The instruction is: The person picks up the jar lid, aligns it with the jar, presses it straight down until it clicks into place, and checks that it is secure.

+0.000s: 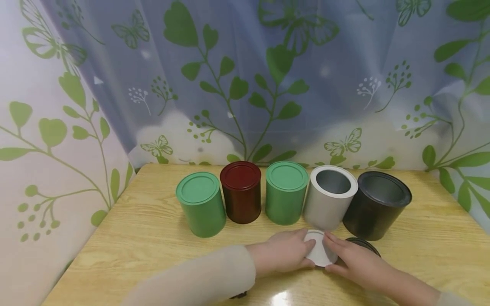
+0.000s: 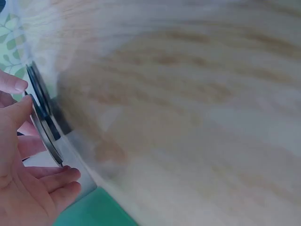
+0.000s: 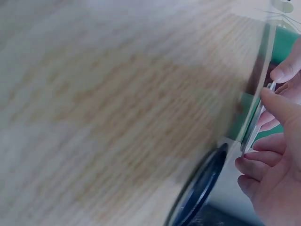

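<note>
Both hands hold a round white lid [image 1: 320, 250] by its edges, low over the table in front of the cans. My left hand [image 1: 288, 250] grips its left side, thumb on the top face. On the opposite side my right hand [image 1: 354, 260] pinches the rim between thumb and fingers. Seen edge-on, the lid [image 2: 46, 135] is a thin disc in the left wrist view. Just behind it stands a white can [image 1: 325, 211] with its top uncovered. A black lid [image 1: 363, 243] lies on the table, partly hidden by my right hand.
Left of the white can stand a green can [image 1: 287, 206], a dark red can [image 1: 242, 199] and another green can [image 1: 203, 214], all with lids on. An uncovered black can [image 1: 369, 216] stands at the right. Behind the wooden table [image 1: 126, 229] hangs a leaf-patterned curtain [image 1: 245, 85].
</note>
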`<act>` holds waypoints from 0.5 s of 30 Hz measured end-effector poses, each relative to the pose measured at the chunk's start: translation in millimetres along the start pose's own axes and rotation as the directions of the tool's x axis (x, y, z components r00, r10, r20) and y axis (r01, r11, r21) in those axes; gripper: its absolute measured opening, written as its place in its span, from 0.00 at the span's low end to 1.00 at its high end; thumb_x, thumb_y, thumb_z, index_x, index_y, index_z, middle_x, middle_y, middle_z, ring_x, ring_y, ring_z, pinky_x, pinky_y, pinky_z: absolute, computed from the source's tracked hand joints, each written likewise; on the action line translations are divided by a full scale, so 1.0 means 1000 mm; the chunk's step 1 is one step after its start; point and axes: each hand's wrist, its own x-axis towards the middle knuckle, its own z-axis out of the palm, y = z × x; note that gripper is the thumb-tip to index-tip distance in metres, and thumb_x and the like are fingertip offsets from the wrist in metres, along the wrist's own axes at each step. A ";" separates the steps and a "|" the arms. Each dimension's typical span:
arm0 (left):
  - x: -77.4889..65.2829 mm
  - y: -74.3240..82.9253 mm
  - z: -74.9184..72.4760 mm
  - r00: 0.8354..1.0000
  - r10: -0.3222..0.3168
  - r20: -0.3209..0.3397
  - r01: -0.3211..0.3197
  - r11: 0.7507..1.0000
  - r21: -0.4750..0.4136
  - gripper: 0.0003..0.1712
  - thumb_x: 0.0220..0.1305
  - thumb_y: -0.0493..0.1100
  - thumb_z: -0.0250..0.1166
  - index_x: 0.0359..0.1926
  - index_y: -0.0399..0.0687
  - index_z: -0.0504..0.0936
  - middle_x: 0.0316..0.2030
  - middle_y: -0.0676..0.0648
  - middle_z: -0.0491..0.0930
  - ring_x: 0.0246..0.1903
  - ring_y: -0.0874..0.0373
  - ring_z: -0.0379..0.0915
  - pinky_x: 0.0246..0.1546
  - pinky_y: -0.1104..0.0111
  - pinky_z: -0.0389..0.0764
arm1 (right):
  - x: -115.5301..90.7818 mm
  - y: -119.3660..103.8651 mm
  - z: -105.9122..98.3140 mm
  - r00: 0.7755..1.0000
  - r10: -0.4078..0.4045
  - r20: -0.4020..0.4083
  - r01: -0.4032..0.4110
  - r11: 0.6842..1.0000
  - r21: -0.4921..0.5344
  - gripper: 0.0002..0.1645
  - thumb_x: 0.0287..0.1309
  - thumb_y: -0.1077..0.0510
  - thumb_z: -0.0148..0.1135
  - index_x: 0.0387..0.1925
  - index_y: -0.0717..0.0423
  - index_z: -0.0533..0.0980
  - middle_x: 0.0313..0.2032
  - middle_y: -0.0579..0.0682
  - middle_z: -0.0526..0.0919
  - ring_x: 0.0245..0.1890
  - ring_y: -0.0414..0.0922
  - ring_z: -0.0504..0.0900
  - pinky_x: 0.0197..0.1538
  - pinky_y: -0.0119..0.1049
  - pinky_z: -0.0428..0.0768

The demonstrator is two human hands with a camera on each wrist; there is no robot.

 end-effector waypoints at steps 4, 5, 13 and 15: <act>-0.009 -0.004 -0.006 0.997 0.041 -0.070 -0.041 0.999 0.005 0.33 0.65 0.64 0.51 0.65 0.53 0.69 0.61 0.44 0.67 0.54 0.58 0.69 0.48 0.70 0.74 | -0.002 -0.005 -0.006 0.998 -0.022 -0.050 0.021 0.999 -0.024 0.39 0.53 0.45 0.65 0.57 0.69 0.70 0.58 0.66 0.70 0.52 0.58 0.75 0.49 0.50 0.75; -0.010 -0.005 -0.008 0.995 0.049 -0.088 -0.048 0.999 0.012 0.33 0.65 0.64 0.51 0.64 0.53 0.69 0.61 0.43 0.67 0.54 0.58 0.69 0.48 0.70 0.74 | -0.002 -0.006 -0.008 0.997 -0.032 -0.070 0.030 0.999 -0.035 0.39 0.52 0.45 0.65 0.57 0.69 0.71 0.58 0.66 0.71 0.52 0.58 0.75 0.48 0.50 0.75; -0.022 -0.013 -0.025 0.974 0.087 -0.207 -0.076 0.995 0.061 0.33 0.66 0.63 0.50 0.64 0.49 0.69 0.62 0.38 0.64 0.55 0.52 0.69 0.51 0.67 0.73 | -0.004 -0.018 -0.024 0.973 -0.080 -0.215 0.069 0.996 -0.061 0.37 0.49 0.47 0.68 0.56 0.68 0.72 0.58 0.64 0.71 0.51 0.57 0.76 0.46 0.48 0.77; -0.025 -0.015 -0.030 0.963 0.101 -0.251 -0.080 0.992 0.094 0.33 0.66 0.63 0.50 0.63 0.49 0.70 0.61 0.38 0.65 0.54 0.53 0.71 0.48 0.67 0.76 | -0.004 -0.020 -0.029 0.964 -0.098 -0.248 0.083 0.994 -0.072 0.37 0.49 0.47 0.69 0.55 0.67 0.73 0.57 0.64 0.72 0.51 0.57 0.76 0.45 0.47 0.78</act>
